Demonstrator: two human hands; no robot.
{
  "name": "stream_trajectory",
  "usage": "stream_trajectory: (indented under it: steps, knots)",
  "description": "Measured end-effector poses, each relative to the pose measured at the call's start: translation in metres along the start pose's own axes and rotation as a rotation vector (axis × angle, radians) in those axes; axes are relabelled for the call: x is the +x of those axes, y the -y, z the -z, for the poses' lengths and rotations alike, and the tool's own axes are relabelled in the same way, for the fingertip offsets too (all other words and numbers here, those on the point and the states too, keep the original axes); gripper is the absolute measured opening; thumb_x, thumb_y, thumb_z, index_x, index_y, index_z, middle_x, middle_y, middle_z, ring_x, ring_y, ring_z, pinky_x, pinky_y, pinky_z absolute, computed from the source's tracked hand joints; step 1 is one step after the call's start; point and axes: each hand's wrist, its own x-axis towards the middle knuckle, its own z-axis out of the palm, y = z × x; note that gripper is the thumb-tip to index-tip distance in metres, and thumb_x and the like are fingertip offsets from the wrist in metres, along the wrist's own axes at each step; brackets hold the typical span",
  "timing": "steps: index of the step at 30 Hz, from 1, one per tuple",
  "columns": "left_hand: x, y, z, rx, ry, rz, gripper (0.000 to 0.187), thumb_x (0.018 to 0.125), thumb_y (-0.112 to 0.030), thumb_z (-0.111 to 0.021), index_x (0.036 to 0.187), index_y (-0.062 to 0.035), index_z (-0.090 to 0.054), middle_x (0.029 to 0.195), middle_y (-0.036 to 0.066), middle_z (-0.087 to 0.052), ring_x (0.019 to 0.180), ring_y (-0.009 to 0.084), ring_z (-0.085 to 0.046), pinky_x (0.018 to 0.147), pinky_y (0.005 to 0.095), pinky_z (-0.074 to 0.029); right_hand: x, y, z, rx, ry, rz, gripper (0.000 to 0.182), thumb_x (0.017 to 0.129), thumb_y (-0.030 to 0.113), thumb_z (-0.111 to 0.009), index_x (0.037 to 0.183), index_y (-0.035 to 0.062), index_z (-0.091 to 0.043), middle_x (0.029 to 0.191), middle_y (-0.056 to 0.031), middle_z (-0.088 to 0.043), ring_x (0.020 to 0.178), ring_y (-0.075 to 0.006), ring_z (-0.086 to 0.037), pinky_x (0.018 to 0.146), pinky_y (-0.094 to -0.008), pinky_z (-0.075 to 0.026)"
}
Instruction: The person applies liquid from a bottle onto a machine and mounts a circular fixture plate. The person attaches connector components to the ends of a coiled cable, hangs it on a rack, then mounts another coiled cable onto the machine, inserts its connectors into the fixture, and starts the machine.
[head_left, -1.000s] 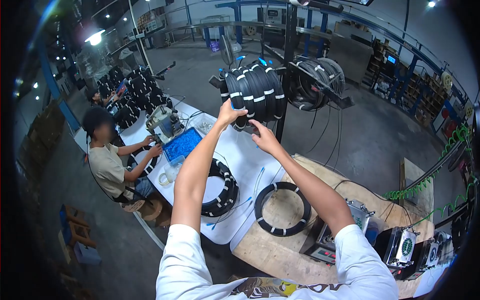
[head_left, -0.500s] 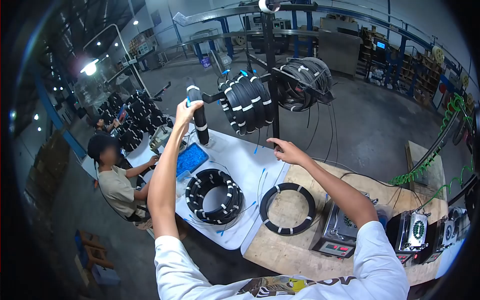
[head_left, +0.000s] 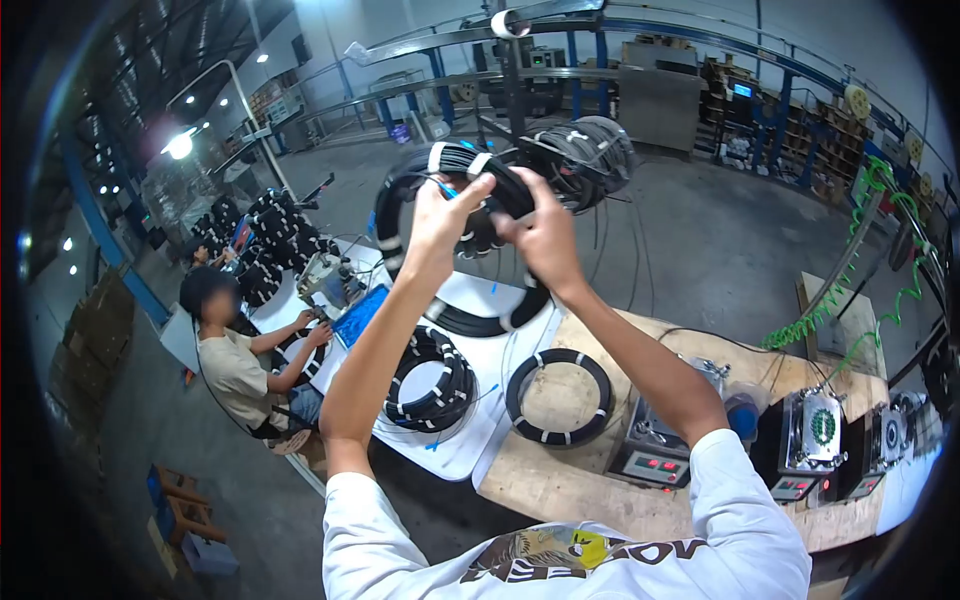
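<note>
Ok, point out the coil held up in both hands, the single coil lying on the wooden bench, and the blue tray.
held coil point(head_left: 480, 322), head view, lower arc.
bench coil point(head_left: 520, 415), head view, left side of ring.
blue tray point(head_left: 358, 315), head view, its middle.

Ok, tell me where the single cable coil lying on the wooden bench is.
In the head view, the single cable coil lies flat on the wooden bench, right of the stacked coils on the white table, left of the meter box.

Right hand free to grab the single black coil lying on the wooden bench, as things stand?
Probably not right away. The right hand is raised and gripping the held cable coil together with the left hand. The single coil lies uncovered on the wooden bench below, path open once released.
</note>
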Motion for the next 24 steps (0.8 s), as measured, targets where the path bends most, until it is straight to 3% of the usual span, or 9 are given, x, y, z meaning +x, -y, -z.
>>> stream_trajectory:
  steps: [4, 6, 8, 10, 13, 15, 18, 22, 24]
  knots:
    - [-0.045, -0.014, -0.049, 0.029, 0.378, 0.079, 0.041, 0.102, -0.035, -0.069, 0.116, 0.0043, -0.066, 0.104, 0.007, -0.073, 0.098, 0.0128, -0.070, 0.084, 0.0275, -0.054, -0.032, -0.018, 0.092, -0.038, -0.174, 0.210, 0.055, 0.079, 0.010, -0.087, 0.128, 0.0006, -0.066, 0.096, -0.0075, -0.076, 0.081, -0.0068, -0.066, 0.073, -0.0272, -0.055]
    - [-0.069, -0.019, -0.056, 0.251, 0.305, -0.107, 0.029, 0.101, -0.023, -0.071, 0.117, 0.0013, -0.069, 0.095, 0.005, -0.070, 0.079, 0.0083, -0.065, 0.073, 0.0247, -0.052, -0.064, -0.013, 0.142, -0.126, -0.212, 0.213, 0.051, 0.080, 0.009, -0.085, 0.126, 0.0019, -0.065, 0.088, -0.0062, -0.073, 0.069, -0.0062, -0.063, 0.061, -0.0257, -0.052]
    - [-0.070, 0.033, -0.056, 0.522, -0.219, -0.680, 0.019, 0.100, -0.016, -0.071, 0.111, 0.0002, -0.071, 0.088, 0.004, -0.068, 0.070, 0.0078, -0.059, 0.065, 0.0243, -0.047, -0.102, 0.005, 0.194, -0.079, -0.230, -0.020, 0.050, 0.082, 0.009, -0.084, 0.126, 0.0024, -0.062, 0.081, -0.0052, -0.069, 0.059, -0.0061, -0.058, 0.052, -0.0252, -0.047]
    - [-0.081, 0.070, -0.071, 0.246, -0.320, -0.524, 0.020, 0.100, -0.015, -0.069, 0.114, -0.0005, -0.069, 0.087, 0.001, -0.064, 0.072, 0.0069, -0.055, 0.066, 0.0244, -0.043, -0.141, 0.010, 0.238, -0.010, -0.287, -0.165, 0.052, 0.084, 0.010, -0.083, 0.129, 0.0027, -0.058, 0.075, -0.0040, -0.065, 0.052, -0.0059, -0.054, 0.045, -0.0249, -0.042]
    - [-0.108, 0.159, -0.120, 0.010, 0.100, -0.172, 0.044, 0.106, -0.030, -0.063, 0.140, -0.0036, -0.055, 0.105, 0.001, -0.061, 0.089, 0.0092, -0.054, 0.076, 0.0243, -0.045, -0.196, -0.003, 0.298, 0.066, -0.405, -0.253, 0.057, 0.087, 0.013, -0.082, 0.134, 0.0022, -0.053, 0.068, -0.0022, -0.060, 0.046, -0.0061, -0.050, 0.041, -0.0249, -0.038]
    - [-0.148, 0.159, -0.162, -0.032, 0.346, 0.481, 0.049, 0.110, -0.040, -0.053, 0.140, -0.0009, -0.057, 0.108, 0.004, -0.065, 0.095, 0.0119, -0.062, 0.083, 0.0314, -0.054, -0.232, -0.016, 0.324, 0.087, -0.472, -0.335, 0.059, 0.089, 0.016, -0.082, 0.136, 0.0011, -0.050, 0.065, -0.0015, -0.059, 0.046, -0.0070, -0.051, 0.042, -0.0250, -0.040]
    - [-0.163, 0.178, -0.197, 0.063, 0.496, 0.386, 0.051, 0.110, -0.043, -0.053, 0.117, 0.0049, -0.069, 0.089, 0.002, -0.068, 0.074, 0.0103, -0.062, 0.073, 0.0281, -0.054, -0.282, -0.050, 0.344, 0.025, -0.595, -0.435, 0.061, 0.090, 0.019, -0.082, 0.137, 0.0007, -0.048, 0.063, -0.0006, -0.056, 0.047, -0.0079, -0.053, 0.042, -0.0248, -0.041]
    - [-0.183, 0.214, -0.218, 0.223, 0.484, 0.309, 0.052, 0.108, -0.042, -0.057, 0.106, 0.0078, -0.072, 0.081, 0.001, -0.067, 0.073, 0.0070, -0.056, 0.065, 0.0261, -0.047, -0.339, -0.075, 0.346, -0.022, -0.655, -0.477, 0.048, 0.097, 0.026, -0.075, 0.132, 0.0015, -0.053, 0.078, -0.0026, -0.060, 0.053, -0.0079, -0.056, 0.045, -0.0254, -0.044]
    - [-0.200, 0.210, -0.215, 0.289, 0.452, 0.270, 0.052, 0.107, -0.040, -0.060, 0.102, 0.0095, -0.072, 0.077, 0.000, -0.065, 0.072, 0.0061, -0.054, 0.062, 0.0263, -0.043, -0.367, -0.105, 0.351, 0.088, -0.663, -0.538, 0.034, 0.103, 0.028, -0.067, 0.123, 0.0009, -0.061, 0.086, -0.0015, -0.060, 0.067, -0.0077, -0.057, 0.060, -0.0248, -0.047]
